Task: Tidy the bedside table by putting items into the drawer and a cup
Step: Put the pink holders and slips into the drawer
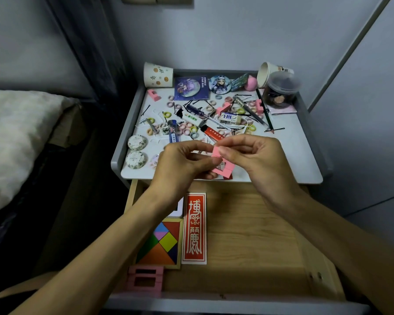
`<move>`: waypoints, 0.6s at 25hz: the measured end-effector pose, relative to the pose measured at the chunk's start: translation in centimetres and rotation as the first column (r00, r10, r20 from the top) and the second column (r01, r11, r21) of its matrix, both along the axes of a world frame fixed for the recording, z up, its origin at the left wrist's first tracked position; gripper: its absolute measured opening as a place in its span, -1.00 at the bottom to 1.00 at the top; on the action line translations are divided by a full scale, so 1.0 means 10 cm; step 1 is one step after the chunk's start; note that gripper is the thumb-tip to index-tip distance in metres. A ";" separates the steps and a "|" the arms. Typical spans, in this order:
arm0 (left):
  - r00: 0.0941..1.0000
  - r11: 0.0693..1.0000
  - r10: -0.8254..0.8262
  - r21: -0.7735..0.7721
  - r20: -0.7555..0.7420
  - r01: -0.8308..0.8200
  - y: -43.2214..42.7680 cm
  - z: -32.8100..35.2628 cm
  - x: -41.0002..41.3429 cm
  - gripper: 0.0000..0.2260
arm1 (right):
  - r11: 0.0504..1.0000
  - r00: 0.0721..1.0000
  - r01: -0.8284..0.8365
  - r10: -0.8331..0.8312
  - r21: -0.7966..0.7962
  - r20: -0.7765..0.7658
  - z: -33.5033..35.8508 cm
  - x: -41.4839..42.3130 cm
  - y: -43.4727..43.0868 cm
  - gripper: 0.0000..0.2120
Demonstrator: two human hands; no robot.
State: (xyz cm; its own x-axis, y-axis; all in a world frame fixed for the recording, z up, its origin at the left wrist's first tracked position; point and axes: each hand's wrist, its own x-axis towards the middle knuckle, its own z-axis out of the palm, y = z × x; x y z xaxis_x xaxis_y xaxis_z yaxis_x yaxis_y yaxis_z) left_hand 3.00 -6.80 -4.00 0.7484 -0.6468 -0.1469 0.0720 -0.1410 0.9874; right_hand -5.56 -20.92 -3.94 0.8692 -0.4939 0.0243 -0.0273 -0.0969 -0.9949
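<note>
left grip (180, 164) and right grip (255, 155) both pinch a pink frame piece (224, 171), held over the desk (293, 155) edge just behind the red card (194, 228) in the open drawer (248, 235). judgement: keep it flat, then square it onto the pink stack (144, 278) front-left of the red card. legible: "honkai star rail" on the purple card (191, 87), far behind the red card; red card's seal script unread.

Dim room: pale wall (237, 30), dark curtain (84, 53), bed (16, 123) at left.
</note>
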 end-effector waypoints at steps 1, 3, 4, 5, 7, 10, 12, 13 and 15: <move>1.000 1.000 0.001 0.000 0.003 -0.001 0.00 0.00 0.00 -0.81 | 0.999 1.000 0.019 -0.019 -0.038 0.010 0.00 0.00 0.01 -0.86; 1.000 1.000 0.011 -0.010 -0.026 -0.011 0.01 0.00 0.01 -0.82 | 0.986 0.999 0.050 -0.047 -0.159 0.019 0.00 -0.01 0.02 -0.87; 0.998 1.000 0.018 -0.018 -0.053 -0.019 0.01 0.00 0.02 -0.81 | 0.972 0.999 0.053 -0.051 -0.228 0.018 -0.01 -0.02 0.02 -0.86; 0.996 0.999 0.027 -0.026 -0.081 -0.030 0.02 0.00 0.02 -0.80 | 0.956 0.999 0.053 -0.050 -0.290 0.018 -0.01 -0.03 0.03 -0.84; 0.991 0.998 0.047 -0.042 -0.125 -0.052 0.03 0.00 0.04 -0.79 | 0.905 0.999 0.045 -0.038 -0.422 0.025 -0.01 -0.04 0.04 -0.77; 0.986 0.995 0.066 -0.058 -0.155 -0.076 0.06 0.01 0.05 -0.83 | 0.824 1.000 -0.017 0.028 -0.566 0.010 0.00 -0.05 0.04 -0.64; 0.985 0.996 0.063 -0.058 -0.161 -0.073 0.09 0.03 0.07 -0.86 | 0.798 0.998 -0.063 0.068 -0.599 -0.013 0.01 -0.05 0.02 -0.57; 0.985 0.996 0.057 -0.057 -0.165 -0.067 0.09 0.04 0.08 -0.87 | 0.790 0.996 -0.078 0.081 -0.609 -0.021 0.01 -0.05 0.01 -0.54; 0.983 0.997 0.046 -0.053 -0.175 -0.056 0.10 0.06 0.08 -0.87 | 0.778 0.994 -0.098 0.100 -0.621 -0.032 0.01 -0.04 -0.01 -0.53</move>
